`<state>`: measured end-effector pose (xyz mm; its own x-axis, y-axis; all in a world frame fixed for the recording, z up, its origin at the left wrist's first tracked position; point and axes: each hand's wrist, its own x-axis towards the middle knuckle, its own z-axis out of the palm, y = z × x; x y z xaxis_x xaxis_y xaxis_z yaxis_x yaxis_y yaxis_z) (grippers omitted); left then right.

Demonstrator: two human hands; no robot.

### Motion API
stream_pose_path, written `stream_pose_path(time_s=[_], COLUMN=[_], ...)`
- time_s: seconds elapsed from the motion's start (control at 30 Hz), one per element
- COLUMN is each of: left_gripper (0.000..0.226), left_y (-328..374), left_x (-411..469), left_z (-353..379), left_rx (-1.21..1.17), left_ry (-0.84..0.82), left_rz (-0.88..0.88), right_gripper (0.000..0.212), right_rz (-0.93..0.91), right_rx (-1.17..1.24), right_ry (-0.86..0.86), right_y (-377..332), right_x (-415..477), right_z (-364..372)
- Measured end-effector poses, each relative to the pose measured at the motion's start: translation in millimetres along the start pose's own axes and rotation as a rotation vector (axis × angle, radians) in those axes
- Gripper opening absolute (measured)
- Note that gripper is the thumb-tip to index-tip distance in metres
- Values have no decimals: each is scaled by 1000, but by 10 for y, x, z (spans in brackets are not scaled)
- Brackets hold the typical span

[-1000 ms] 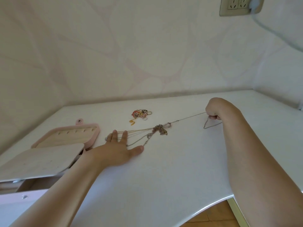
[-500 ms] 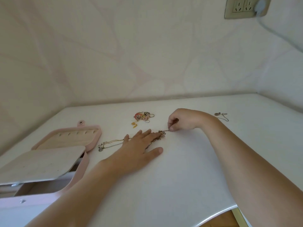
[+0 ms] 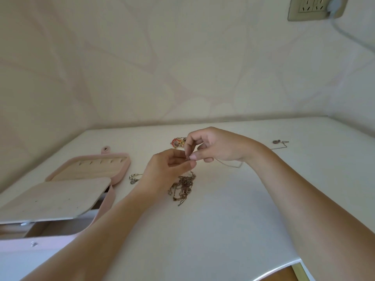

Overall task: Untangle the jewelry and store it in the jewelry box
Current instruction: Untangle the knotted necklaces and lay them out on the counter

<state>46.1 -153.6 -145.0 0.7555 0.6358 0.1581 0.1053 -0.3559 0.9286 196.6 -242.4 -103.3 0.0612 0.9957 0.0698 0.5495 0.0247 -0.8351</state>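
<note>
Both hands meet above the middle of the surface (image 3: 223, 220). The left hand (image 3: 168, 169) and right hand (image 3: 215, 145) each pinch the same chain (image 3: 229, 164) between thumb and fingertips, and a thin length of it trails under the right hand. The tangle (image 3: 182, 187) sits just near of the left hand. The box (image 3: 121, 171) lies open at the left. A colourful pile (image 3: 178, 142) lies just beyond the hands, and a pendant (image 3: 276, 141) lies far right.

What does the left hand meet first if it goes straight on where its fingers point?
The right hand, most likely: the left hand points forward-right, and both pinch the same spot of the tangled chain, fingertips nearly touching. Depth seems matched.
</note>
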Motion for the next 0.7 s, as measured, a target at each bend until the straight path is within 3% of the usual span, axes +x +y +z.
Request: stream_pose_path(time_s=[0.1,0.4,0.7], left_gripper=[5,12,23], left_y=[53,34,23], left_x=[-27,-12,26], left_z=[-8,-22,-71], left_rx=[-168,-353,-373], left_ry=[-18,-48,-87], left_rz=[-44,-92,-82], right_gripper=[12,5,13], right_rz=[-39,-12,-152], right_rx=[-61,-268,-100], right_ry=[91,251,200], right_y=[-45,-54,-145], right_x=[-1,-52,-58], right_z=[-7,-61,-1])
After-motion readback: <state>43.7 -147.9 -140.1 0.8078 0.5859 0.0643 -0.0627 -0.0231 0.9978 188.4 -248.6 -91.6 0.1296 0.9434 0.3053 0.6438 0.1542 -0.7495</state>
